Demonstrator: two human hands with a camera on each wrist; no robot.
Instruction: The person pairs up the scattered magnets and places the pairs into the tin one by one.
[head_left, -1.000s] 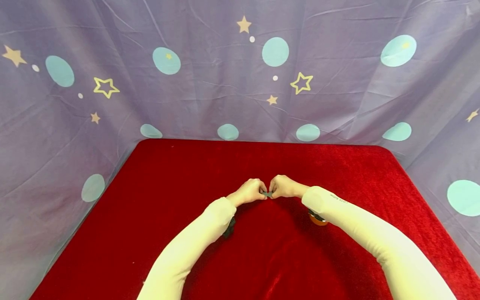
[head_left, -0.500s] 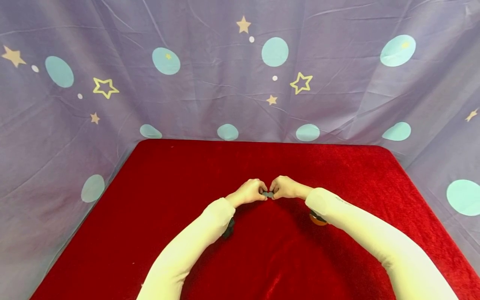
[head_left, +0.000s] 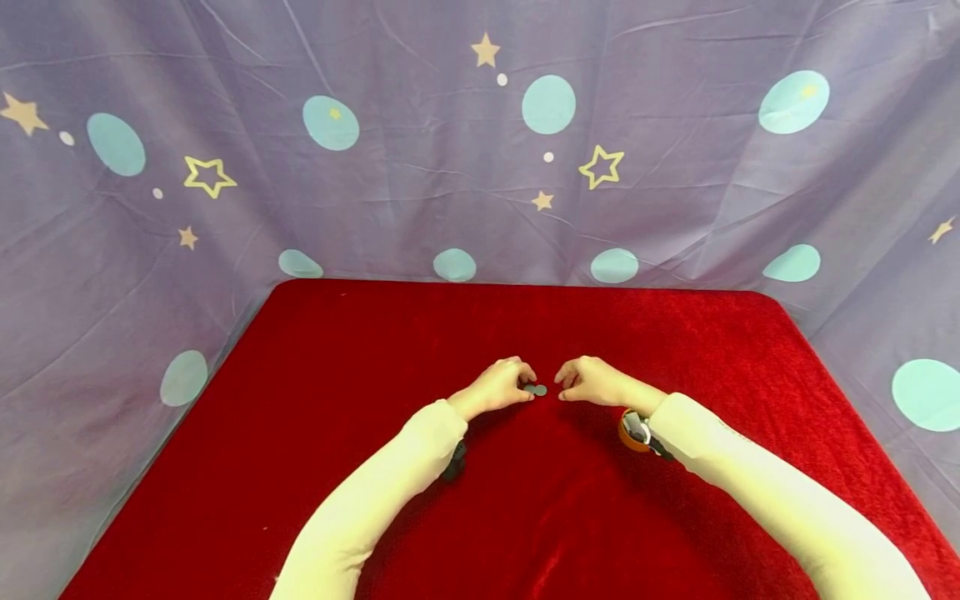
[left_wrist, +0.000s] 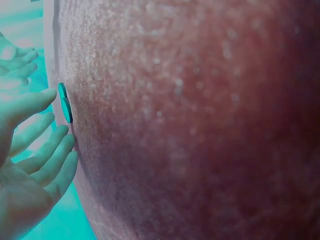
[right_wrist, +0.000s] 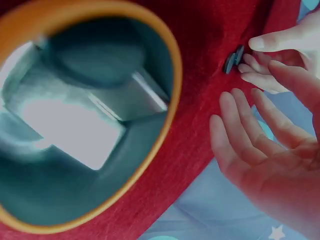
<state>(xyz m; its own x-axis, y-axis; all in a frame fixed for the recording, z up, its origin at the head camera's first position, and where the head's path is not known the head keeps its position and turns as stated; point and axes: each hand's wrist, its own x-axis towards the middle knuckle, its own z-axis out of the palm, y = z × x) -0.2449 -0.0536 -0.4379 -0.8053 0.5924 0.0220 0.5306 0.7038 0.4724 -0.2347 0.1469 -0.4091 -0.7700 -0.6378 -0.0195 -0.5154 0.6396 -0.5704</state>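
Note:
Two small flat grey discs [head_left: 541, 390] lie side by side on the red cloth near the middle of the table. In the left wrist view the discs [left_wrist: 66, 110] look teal, with their edges meeting or overlapping. My left hand [head_left: 498, 385] is at their left, thumb and fingers parted around the nearer disc; whether skin touches it, I cannot tell. To the right, my right hand [head_left: 596, 382] holds nothing, its fingers loosely bent and apart from the discs. Both hands also show in the right wrist view, the right hand [right_wrist: 270, 150] with spread fingers and the discs [right_wrist: 230, 62] beyond.
A round orange-rimmed container [right_wrist: 172, 115], dark inside with blurred shiny silvery pieces in it, stands under my right wrist. Red velvety cloth [head_left: 390, 350] covers the table. A purple curtain [head_left: 420, 167] with stars and spots hangs along the back and sides.
My right hand has let go of the right disc and drawn back to the right, uncovering that disc and more of the orange container. The left hand has barely moved.

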